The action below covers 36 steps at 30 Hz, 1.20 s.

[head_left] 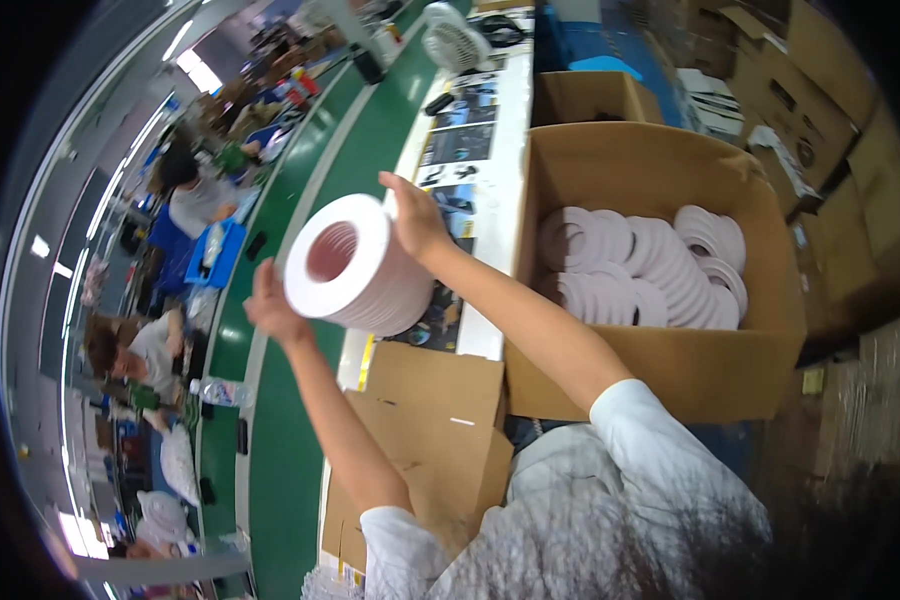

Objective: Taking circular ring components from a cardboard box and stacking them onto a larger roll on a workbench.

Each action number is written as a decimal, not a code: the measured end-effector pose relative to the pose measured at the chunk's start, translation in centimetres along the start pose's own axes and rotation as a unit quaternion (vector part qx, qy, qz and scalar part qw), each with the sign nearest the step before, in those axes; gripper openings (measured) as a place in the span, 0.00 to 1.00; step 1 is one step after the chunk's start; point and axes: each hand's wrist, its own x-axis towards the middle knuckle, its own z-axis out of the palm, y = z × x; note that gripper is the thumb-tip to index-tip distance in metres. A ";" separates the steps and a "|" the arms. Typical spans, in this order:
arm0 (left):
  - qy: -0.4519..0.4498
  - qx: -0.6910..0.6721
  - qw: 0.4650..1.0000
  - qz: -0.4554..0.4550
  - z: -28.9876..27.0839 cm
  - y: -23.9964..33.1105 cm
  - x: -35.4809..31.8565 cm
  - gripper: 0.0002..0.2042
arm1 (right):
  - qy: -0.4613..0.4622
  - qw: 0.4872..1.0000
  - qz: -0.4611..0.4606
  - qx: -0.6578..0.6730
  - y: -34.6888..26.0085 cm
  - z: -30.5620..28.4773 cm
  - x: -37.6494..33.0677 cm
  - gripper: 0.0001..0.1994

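A tall stack of flat white rings point(365, 270) with a round hole through its middle appears to stand on the bench edge beside the green conveyor. My left hand point(277, 308) is at its left side, fingers spread and slightly blurred. On the other side, my right hand point(420, 222) has its fingers stretched out along the upper part of the stack. Neither hand wraps round the rings; whether the palms touch them I cannot tell. To the right, an open cardboard box point(660, 375) holds many more white rings point(670, 275), lying in leaning rows.
A flattened cardboard piece point(425, 400) lies in front of me on the bench. Beyond the stack runs the green conveyor point(300, 440), with a plastic bottle point(220, 391) at its far side. A white fan point(454, 38) stands ahead. Other people point(198, 200) sit across the line; cartons point(800, 100) are piled right.
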 end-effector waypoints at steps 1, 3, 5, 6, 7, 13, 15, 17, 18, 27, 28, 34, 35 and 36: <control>0.026 0.075 0.995 0.053 1.1 1.1 -0.7 0.32 | -0.012 0.996 0.057 0.071 -1.5 -2.2 0.9 0.22; 0.045 0.201 0.967 0.153 5.7 4.3 -1.5 0.30 | -0.017 0.985 0.087 0.145 -3.9 -7.0 2.6 0.23; 0.017 0.335 0.905 0.260 11.3 7.4 -2.9 0.27 | -0.033 0.990 0.036 0.130 -2.3 -12.7 5.2 0.23; -0.004 0.416 0.851 0.320 14.7 8.6 -3.8 0.25 | -0.025 0.989 0.067 0.132 -1.8 -15.8 5.7 0.22; -0.044 0.366 0.865 0.340 17.2 9.5 -4.8 0.23 | -0.018 0.978 0.139 0.157 -2.3 -18.6 6.0 0.21; -0.307 0.231 0.894 0.233 35.1 -1.1 -13.2 0.19 | 0.107 0.856 0.399 0.311 1.3 -32.6 1.3 0.32; -0.397 0.132 0.880 0.226 41.8 -7.0 -18.0 0.16 | 0.176 0.807 0.434 0.361 1.3 -34.1 0.5 0.33; -0.505 0.225 0.832 0.046 43.2 -14.4 -23.8 0.26 | 0.206 0.817 0.413 0.345 0.5 -34.1 1.0 0.36; -0.556 0.301 0.775 -0.005 42.6 -18.4 -24.0 0.28 | 0.202 0.818 0.411 0.347 1.1 -33.8 1.3 0.36; -0.389 -0.008 0.736 -0.554 46.2 -19.0 -19.3 0.33 | -0.201 0.733 0.366 -0.537 17.2 -41.0 -6.5 0.28; -0.516 0.256 0.712 -0.402 44.6 -18.9 -18.0 0.30 | -0.290 0.698 0.341 -0.560 17.4 -40.9 -6.8 0.26; -0.482 0.581 0.654 -0.047 37.5 -21.1 -20.3 0.20 | -0.372 0.665 0.300 -0.574 19.1 -39.4 -7.1 0.23; -0.528 0.597 0.602 -0.053 37.4 -20.6 -20.1 0.18 | -0.386 0.653 0.271 -0.593 19.9 -39.1 -6.9 0.24; -0.528 0.595 0.604 -0.054 37.6 -20.4 -19.6 0.18 | -0.387 0.651 0.271 -0.595 20.6 -38.8 -6.7 0.24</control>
